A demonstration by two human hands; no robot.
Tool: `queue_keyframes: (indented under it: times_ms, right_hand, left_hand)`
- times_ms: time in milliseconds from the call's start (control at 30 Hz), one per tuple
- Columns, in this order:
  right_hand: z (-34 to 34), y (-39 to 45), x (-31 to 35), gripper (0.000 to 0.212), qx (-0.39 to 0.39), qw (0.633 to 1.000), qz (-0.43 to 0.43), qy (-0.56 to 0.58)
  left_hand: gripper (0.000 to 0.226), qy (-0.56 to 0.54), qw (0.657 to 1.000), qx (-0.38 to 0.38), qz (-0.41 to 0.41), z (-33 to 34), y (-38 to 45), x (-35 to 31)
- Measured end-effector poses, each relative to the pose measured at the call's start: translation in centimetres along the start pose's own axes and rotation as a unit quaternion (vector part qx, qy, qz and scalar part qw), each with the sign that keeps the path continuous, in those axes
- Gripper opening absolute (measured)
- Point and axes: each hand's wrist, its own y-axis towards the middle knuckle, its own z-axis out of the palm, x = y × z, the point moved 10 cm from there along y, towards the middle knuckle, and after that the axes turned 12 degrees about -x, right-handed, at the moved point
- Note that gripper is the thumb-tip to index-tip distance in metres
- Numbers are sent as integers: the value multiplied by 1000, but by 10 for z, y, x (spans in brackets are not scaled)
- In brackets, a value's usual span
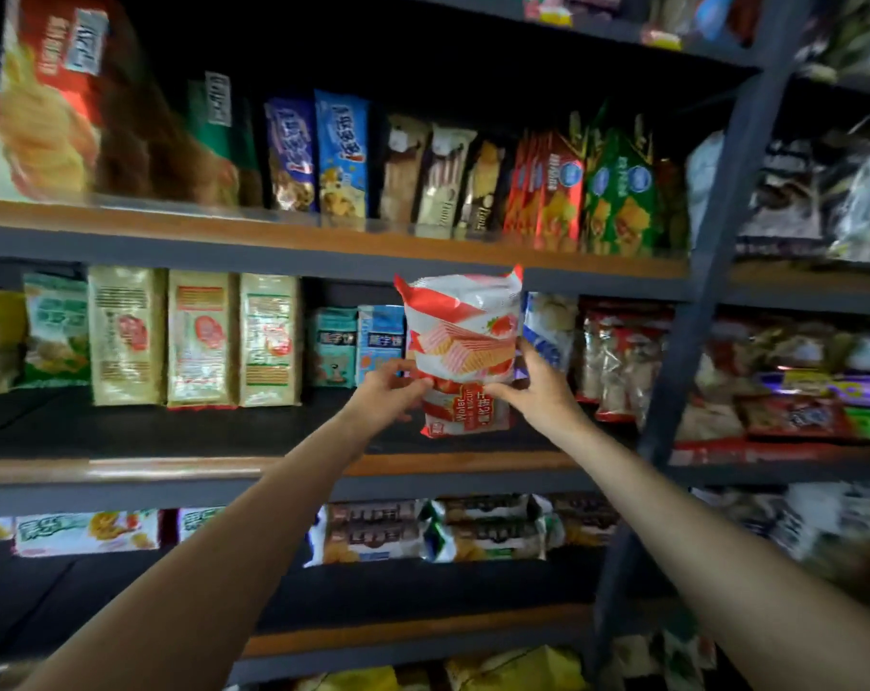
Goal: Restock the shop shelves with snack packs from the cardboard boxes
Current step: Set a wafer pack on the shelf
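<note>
A red-and-white strawberry wafer pack (465,341) stands upright over the middle shelf (183,466), between small blue packs (379,341) on its left and a blue-and-white bag (547,331) on its right. My left hand (390,394) grips the pack's lower left edge. Around its lower right side curls my right hand (540,391), thumb on the front. The pack's bottom sits at the shelf surface; whether it touches is unclear. No cardboard box is in view.
Tall cream packs (198,339) stand left on the same shelf, with dark bare shelf in front of them. The shelf above (323,241) carries biscuit packs. A grey upright post (697,301) rises at the right, with more bags beyond it.
</note>
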Motion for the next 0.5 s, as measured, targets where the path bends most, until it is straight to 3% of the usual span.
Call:
queue_keyframes:
  times_ms: [100,233,367,500]
  right_hand:
    - [-6,27,-51,55,-15,1000,13,-6]
    - [22,70,-99,49,19,1000,22,-7]
    - [68,114,-126,37,51,998,35,-9]
    - [96,151,-130,26,9,999,18,-49]
  left_hand:
    - [20,17,1000,5,-14,44,28,16]
    - [38,80,995,-57,-20,65,71,29]
    - [37,77,991,-97,-50,62,117,50]
    - [31,82,988,-116,-59,56,147,65]
